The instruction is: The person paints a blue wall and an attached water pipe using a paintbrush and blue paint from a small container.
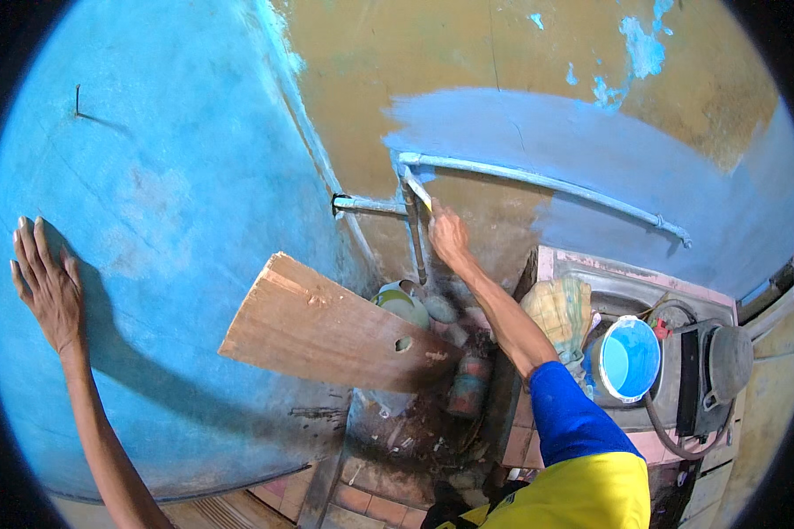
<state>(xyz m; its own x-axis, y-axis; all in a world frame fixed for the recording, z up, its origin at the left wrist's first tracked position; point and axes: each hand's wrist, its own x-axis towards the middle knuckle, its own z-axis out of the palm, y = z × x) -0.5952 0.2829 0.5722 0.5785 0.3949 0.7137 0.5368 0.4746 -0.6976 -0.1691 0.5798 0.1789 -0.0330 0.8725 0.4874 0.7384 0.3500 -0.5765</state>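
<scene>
My left hand [47, 284] lies flat with fingers apart against the blue wall [172, 165]. In my right hand [448, 233] is a paintbrush [418, 188], its pale head touching the painted pipe near the elbow where the long pipe [536, 175] begins. A dark vertical pipe [415, 235] runs down just left of the brush. Light blue paint covers part of the brown wall [397, 53] around the long pipe. To the right of my forearm, a white-rimmed bucket [628, 359] holds light blue paint. The bristles are hard to make out.
A wooden board [331, 324] with a hole leans across the corner below. A steel sink [609, 281] in a pink-tiled counter holds a checked cloth [556, 307]. A gas stove [695, 377] with a pan and hose stands at right. A gas cylinder [470, 387] is on the floor.
</scene>
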